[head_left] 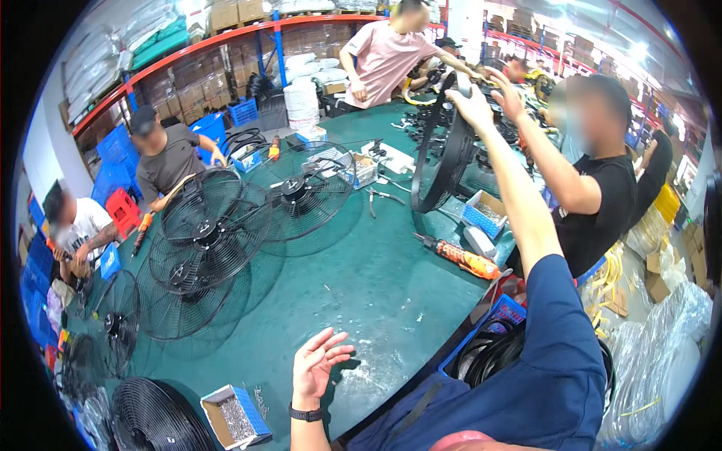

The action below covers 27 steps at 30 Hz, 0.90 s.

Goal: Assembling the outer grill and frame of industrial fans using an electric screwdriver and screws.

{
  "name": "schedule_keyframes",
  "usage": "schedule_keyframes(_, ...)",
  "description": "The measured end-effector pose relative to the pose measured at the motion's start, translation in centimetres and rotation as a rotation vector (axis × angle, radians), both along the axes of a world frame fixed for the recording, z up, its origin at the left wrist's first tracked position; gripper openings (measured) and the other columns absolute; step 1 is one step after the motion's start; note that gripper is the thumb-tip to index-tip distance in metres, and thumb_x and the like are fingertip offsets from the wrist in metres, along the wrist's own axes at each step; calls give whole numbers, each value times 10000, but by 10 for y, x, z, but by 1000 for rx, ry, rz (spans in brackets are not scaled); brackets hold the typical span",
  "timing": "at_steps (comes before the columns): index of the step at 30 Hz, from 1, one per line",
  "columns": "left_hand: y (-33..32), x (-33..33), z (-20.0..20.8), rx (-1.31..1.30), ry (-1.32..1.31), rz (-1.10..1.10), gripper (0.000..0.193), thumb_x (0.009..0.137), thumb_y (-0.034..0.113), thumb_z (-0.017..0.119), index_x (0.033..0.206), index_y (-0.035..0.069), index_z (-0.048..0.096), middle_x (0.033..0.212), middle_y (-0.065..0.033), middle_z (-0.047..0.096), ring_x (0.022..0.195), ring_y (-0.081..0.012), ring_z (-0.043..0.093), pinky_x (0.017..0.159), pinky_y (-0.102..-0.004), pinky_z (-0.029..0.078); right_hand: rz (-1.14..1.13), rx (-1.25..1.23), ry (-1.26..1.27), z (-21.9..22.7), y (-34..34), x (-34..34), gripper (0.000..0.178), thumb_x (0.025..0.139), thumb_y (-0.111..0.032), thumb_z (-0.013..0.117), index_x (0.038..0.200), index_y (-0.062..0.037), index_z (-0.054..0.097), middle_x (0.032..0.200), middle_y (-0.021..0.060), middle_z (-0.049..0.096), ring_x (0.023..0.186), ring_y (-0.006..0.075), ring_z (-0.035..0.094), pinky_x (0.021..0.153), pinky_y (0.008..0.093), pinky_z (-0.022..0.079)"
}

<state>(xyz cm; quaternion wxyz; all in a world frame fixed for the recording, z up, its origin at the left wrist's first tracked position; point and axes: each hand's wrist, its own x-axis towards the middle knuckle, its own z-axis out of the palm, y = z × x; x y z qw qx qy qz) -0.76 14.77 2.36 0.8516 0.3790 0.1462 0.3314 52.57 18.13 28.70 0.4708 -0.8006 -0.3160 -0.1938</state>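
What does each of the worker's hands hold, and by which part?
The right hand grips the black fan guard by its upper rim; the left hand holds nothing, open above the green table.

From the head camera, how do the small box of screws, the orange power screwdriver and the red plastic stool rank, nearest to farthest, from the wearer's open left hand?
Measured from the left hand, open above the green table:
1. Small box of screws, just to its left at the table's near edge.
2. Orange power screwdriver, up and to the right, lying on the table.
3. Red plastic stool, far left, beyond the fan guards.
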Motion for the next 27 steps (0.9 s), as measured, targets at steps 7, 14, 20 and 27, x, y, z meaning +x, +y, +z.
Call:
schedule_keyframes(7, 9, -9, -6, -34, -41, 65, 518, 853, 185, 573, 1287, -64, 441, 1215, -260, 543, 1029, -371, 600, 867, -414, 501, 383, 138, -235, -14, -2, 50, 700, 748, -371, 699, 1252, 46, 450, 1183, 177, 536, 1114, 277, 503, 969, 374, 368)
schedule_keyframes(14, 9, -9, -5, 54, 104, 23, 492, 859, 168, 573, 1274, -68, 454, 1197, -235, 565, 1006, -334, 621, 852, -377, 511, -60, -161, -166, -14, -18, 62, 740, 866, -609, 432, 1295, -7, 458, 1279, 265, 492, 1212, 395, 460, 1011, 450, 348)
schedule_keyframes(20, 5, 0, -1, 44, 121, -1, 480, 835, 135, 583, 1251, -75, 469, 1172, -258, 570, 978, -359, 628, 826, -393, 527, 64, -279, -305, -59, -32, -17, 564, 858, -415, 488, 1243, -3, 474, 1151, 281, 560, 1095, 413, 533, 936, 480, 417)
schedule_keyframes(27, 0, 5, -6, 67, 122, 15, 547, 838, 179, 538, 1297, -87, 404, 1220, -283, 519, 998, -403, 598, 826, -427, 530, 516, -766, -17, -153, -149, -134, 515, 795, -362, 592, 1187, -31, 559, 1138, 224, 588, 1076, 335, 561, 933, 411, 436)
